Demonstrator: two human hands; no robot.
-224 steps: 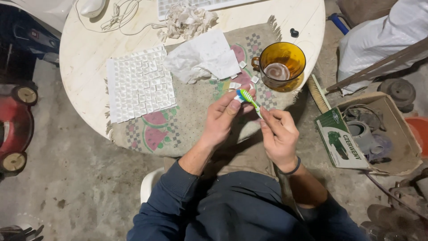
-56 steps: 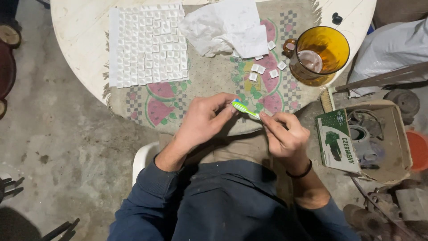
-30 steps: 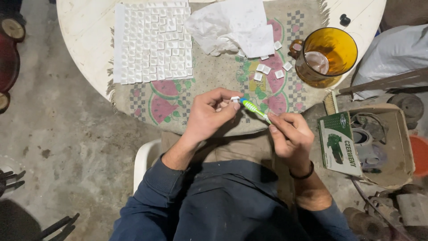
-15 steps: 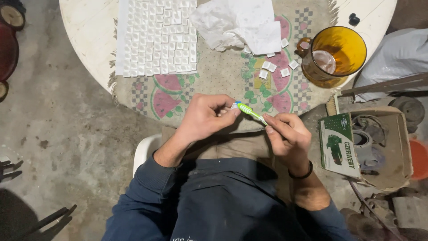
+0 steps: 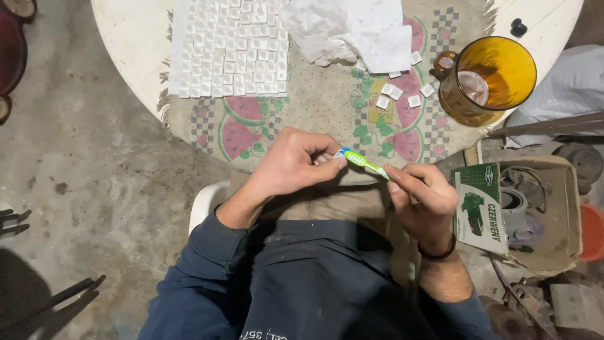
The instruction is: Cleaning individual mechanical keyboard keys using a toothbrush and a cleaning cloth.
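A person sits on a white chair [image 5: 204, 204] at a round white table [image 5: 135, 47] and looks down at both hands.

The left hand [image 5: 290, 165] is curled up tight. Its thumb and fingers pinch something small at the head of a green toothbrush [image 5: 363, 163]. I cannot tell what the small thing is, because the fingers hide it. The right hand [image 5: 423, 196] holds the other end of the toothbrush, with the fingers closed around the handle. The toothbrush is in the air between the two hands, just over the near edge of the table and above the person's lap. It tilts a little, with the brush end higher, by the left hand.

On the table lies a cloth mat [image 5: 314, 113] with watermelon pictures and a fringe. A big sheet of small white square tiles [image 5: 229, 47] lies on the far left part of the mat. Next to it is a crumpled white paper [image 5: 352, 28]. A few loose white tiles [image 5: 396, 94] lie on the mat near the paper. An orange glass mug [image 5: 487, 79] stands at the right of the mat, with something pale inside it.

Down on the floor, to the right of the person, is an open cardboard box [image 5: 553, 217] with a green and white flap. The floor [image 5: 94, 170] is grey and dirty.
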